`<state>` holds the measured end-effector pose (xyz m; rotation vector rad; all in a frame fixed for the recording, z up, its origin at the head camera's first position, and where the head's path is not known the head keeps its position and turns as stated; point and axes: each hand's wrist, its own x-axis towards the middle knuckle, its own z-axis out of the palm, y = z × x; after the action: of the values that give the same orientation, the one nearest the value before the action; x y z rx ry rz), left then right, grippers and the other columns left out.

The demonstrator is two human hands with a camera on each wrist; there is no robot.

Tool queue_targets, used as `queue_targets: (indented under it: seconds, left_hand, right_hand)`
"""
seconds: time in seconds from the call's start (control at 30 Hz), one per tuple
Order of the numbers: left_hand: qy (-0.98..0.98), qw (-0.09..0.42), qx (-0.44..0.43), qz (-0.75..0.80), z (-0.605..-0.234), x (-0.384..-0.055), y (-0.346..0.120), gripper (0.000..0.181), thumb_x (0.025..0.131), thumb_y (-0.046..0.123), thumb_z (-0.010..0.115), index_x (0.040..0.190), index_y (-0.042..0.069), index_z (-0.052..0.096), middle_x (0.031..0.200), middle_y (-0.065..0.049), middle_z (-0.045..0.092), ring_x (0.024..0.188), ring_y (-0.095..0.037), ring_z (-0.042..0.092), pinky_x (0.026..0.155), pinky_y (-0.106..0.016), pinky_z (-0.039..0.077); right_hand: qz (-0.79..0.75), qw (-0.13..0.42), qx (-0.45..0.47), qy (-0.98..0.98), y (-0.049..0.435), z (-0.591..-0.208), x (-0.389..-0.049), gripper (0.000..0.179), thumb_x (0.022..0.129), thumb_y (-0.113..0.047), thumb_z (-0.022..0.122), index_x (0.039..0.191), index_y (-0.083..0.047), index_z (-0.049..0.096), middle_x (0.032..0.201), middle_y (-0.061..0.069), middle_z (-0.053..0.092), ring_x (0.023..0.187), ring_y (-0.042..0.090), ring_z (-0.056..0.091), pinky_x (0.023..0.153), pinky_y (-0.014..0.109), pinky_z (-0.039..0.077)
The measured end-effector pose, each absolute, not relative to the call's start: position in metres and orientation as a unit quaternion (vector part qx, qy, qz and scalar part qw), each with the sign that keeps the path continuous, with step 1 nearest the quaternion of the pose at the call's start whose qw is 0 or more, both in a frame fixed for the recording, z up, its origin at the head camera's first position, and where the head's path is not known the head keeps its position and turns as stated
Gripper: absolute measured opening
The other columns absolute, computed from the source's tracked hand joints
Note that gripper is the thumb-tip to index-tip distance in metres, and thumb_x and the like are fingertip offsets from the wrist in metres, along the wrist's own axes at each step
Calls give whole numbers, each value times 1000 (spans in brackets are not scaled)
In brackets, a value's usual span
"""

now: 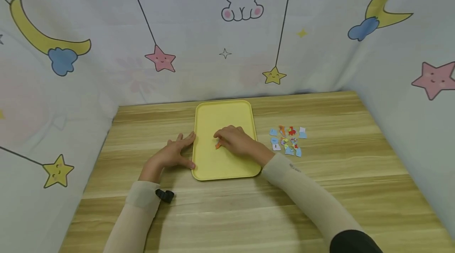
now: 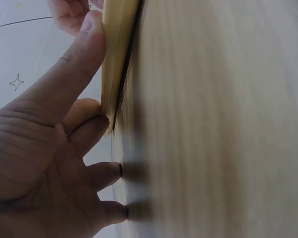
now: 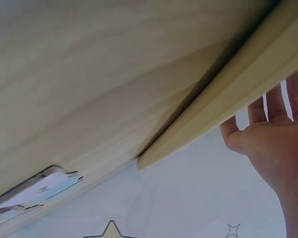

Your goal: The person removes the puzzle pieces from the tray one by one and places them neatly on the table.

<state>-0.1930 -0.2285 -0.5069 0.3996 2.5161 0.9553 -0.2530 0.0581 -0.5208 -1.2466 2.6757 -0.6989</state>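
Note:
A yellow tray [image 1: 207, 166] lies on the wooden table. My left hand [image 1: 174, 152] is spread at its left edge, thumb and forefinger touching the rim; in the left wrist view the other fingertips [image 2: 120, 210] reach the tabletop beside it. My right hand [image 1: 236, 140] is over the middle of the tray, fingers bent down, pinching a small orange puzzle piece [image 1: 218, 145] that pokes out under them. Much of that piece is hidden by the hand. The tray's side wall [image 3: 208, 106] covers the right fingertips in the right wrist view.
Several small colourful puzzle pieces [image 1: 289, 151] lie on the table right of the tray, beyond my right forearm. White cloth [image 1: 199, 71] printed with stars, moons and a rabbit hangs behind and along both sides of the table [image 1: 337, 146].

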Motion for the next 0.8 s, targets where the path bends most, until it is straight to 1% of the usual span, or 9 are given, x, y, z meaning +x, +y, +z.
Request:
queue_targets:
  seconds: [0.2,0.3,0.6,0.8]
  left_hand:
    - [906,208,149,339,-507,-194,-229,117,69,42,87,159,19,16,165,-5,11,146,-45,-13,105,-76,-10]
    - [906,207,149,339,-507,-194,-229,117,69,43,87,159,19,16,165,-4,11,147,-44,-13,106,-75,-10]
    - [903,206,152,344,-505,-193,-228,117,68,41,87,159,18,17,164,-7,11,147,-43,-12,106,-74,-12]
    - [901,207,154,349,-505,-193,-227,117,68,41,87,159,18,16,164,-7,11,147,-43,-13,105,-75,-13]
  right_hand:
    - [-256,45,-402,878,69,-515,-251,27,103,-21,52,128,-15,61,123,-4,63,120,19,51,97,42,38]
    - [-264,43,-401,876,74,-512,-250,28,103,-20,53,128,-13,62,123,-2,63,121,20,51,99,44,38]
    - [-273,36,-393,877,88,-510,-244,28,102,-16,55,128,-10,61,124,2,63,120,23,52,96,45,40]
    - [-292,17,-389,874,101,-509,-240,29,99,-11,59,128,-7,61,123,5,64,118,25,52,97,49,40]
